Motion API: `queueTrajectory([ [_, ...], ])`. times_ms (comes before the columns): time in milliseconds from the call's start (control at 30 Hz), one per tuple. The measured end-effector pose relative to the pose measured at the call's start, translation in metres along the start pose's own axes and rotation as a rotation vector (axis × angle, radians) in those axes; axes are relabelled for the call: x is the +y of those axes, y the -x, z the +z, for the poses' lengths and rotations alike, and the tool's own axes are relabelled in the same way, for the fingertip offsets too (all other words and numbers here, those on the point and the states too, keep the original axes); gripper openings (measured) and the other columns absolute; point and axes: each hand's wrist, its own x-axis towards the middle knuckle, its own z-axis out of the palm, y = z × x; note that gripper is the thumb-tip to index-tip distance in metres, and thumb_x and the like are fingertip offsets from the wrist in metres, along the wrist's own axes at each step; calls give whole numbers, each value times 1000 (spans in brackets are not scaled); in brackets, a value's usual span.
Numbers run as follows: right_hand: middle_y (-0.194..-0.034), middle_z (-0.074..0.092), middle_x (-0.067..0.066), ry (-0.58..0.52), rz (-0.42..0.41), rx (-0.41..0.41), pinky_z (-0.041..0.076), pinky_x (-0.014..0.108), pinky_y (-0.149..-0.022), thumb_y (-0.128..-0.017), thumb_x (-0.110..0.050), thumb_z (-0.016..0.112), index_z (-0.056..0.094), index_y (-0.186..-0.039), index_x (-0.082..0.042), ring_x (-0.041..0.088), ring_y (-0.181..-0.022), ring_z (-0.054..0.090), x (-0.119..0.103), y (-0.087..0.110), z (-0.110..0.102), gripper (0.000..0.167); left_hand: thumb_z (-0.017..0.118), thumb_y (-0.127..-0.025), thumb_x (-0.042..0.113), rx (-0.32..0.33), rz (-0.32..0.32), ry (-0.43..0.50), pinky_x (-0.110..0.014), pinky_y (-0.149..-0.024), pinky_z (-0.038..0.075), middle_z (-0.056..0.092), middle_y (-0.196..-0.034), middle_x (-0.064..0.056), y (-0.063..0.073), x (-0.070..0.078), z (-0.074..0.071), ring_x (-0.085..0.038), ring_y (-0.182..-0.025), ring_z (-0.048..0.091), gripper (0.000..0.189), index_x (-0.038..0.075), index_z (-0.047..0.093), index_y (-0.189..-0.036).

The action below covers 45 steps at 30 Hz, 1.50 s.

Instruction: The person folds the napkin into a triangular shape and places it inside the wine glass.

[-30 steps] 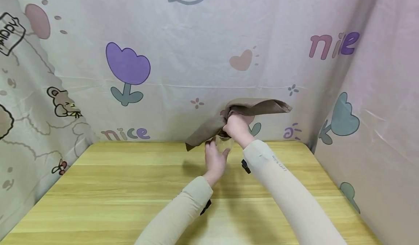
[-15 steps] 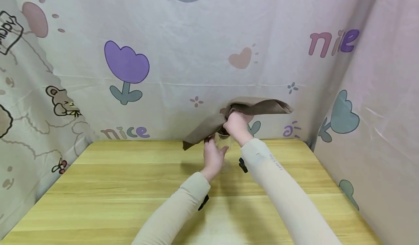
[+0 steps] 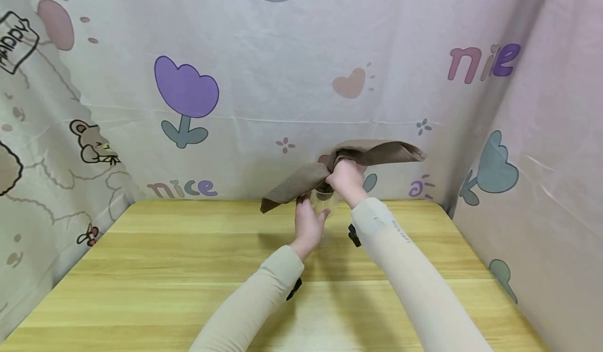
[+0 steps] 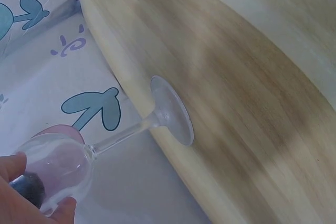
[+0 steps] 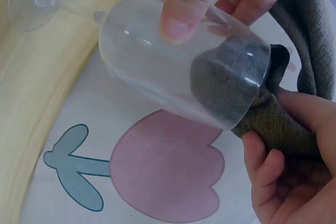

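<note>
In the head view my left hand [image 3: 309,224] holds a clear wine glass [image 5: 144,51] by its bowl, thumb on one side and fingers on the other. The stem and round foot [image 4: 170,109] point down toward the tabletop; whether the foot touches it I cannot tell. My right hand [image 3: 347,178] grips a grey-brown cloth [image 3: 297,182] near its middle, at the glass's mouth. A bunched part of the cloth sits inside the bowl near the rim, seen in the right wrist view. The cloth's two ends spread out left and right of my right hand.
A light wood-grain table [image 3: 188,268] lies below my hands. Behind it and along both sides hangs a pale printed curtain [image 3: 264,80], close to the cloth and glass at the table's back edge.
Both hands keep their holds at nearly the same spot. The cloth's left end has shifted slightly left, and the bunched cloth inside the glass shows more clearly. The head view has shifted a little.
</note>
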Motion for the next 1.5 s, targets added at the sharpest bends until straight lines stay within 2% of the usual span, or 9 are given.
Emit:
queueTrajectory([
  [133,-103,66,17,-9,32,-19,49,48,-87,-81,-25,67,65,-97,0,33,-97,63,1,0,1,30,74,-80,14,-11,7,15,-43,-97,44,47,-133,-22,-1,1,-1,-35,-119,50,64,2,44,-136],
  [333,-98,67,14,65,-33,-47,52,46,-79,-83,-22,65,67,-95,-3,29,-87,64,0,4,8,23,71,-83,19,-48,-8,-23,-42,-92,47,54,-127,-19,-1,0,-3,-32,-114,55,56,2,47,-131],
  [400,-96,67,14,48,-45,-75,54,44,-72,-84,-21,63,68,-95,-2,29,-82,65,0,6,9,23,71,-83,21,-60,-11,-41,-41,-90,48,57,-123,-19,0,0,-3,-31,-112,56,55,0,48,-129],
  [567,-96,65,16,-109,-85,-148,50,41,-75,-81,-25,67,64,-99,2,27,-81,61,5,7,-3,32,71,-84,20,-67,-3,-43,-42,-92,47,51,-129,-20,-1,1,-3,-32,-116,53,62,1,42,-135],
  [733,-78,61,10,-294,-52,-224,52,32,-62,-84,-30,65,60,-103,1,25,-67,63,10,6,-11,37,71,-83,19,-63,-18,-59,-43,-91,47,50,-128,-22,-1,0,-3,-33,-112,54,65,3,40,-138],
  [967,-46,51,0,-263,-42,-131,48,29,-57,-87,-26,58,62,-82,-1,25,-53,61,9,3,-3,26,71,-83,20,-53,-14,-64,-40,-87,48,53,-121,-20,-3,-1,-1,-30,-105,55,64,4,42,-138],
  [1033,-49,52,2,-231,-62,-97,48,32,-62,-86,-25,59,61,-76,-1,23,-54,59,7,2,-2,25,71,-83,20,-41,-5,-66,-41,-87,48,54,-121,-20,-4,0,-1,-31,-105,55,62,4,43,-137],
  [1233,-80,59,12,-201,-108,-90,46,39,-76,-83,-24,62,60,-94,2,27,-79,58,7,4,8,27,70,-84,21,-47,-11,-84,-40,-88,48,51,-120,-19,-3,1,-3,-31,-105,55,58,2,45,-132],
  [1500,-72,61,7,-384,-24,-246,47,26,-58,-84,-37,65,61,-101,1,16,-60,59,18,5,4,41,71,-83,20,-45,-8,-70,-39,-89,48,49,-119,-17,-3,0,0,-30,-106,55,54,1,47,-127],
])
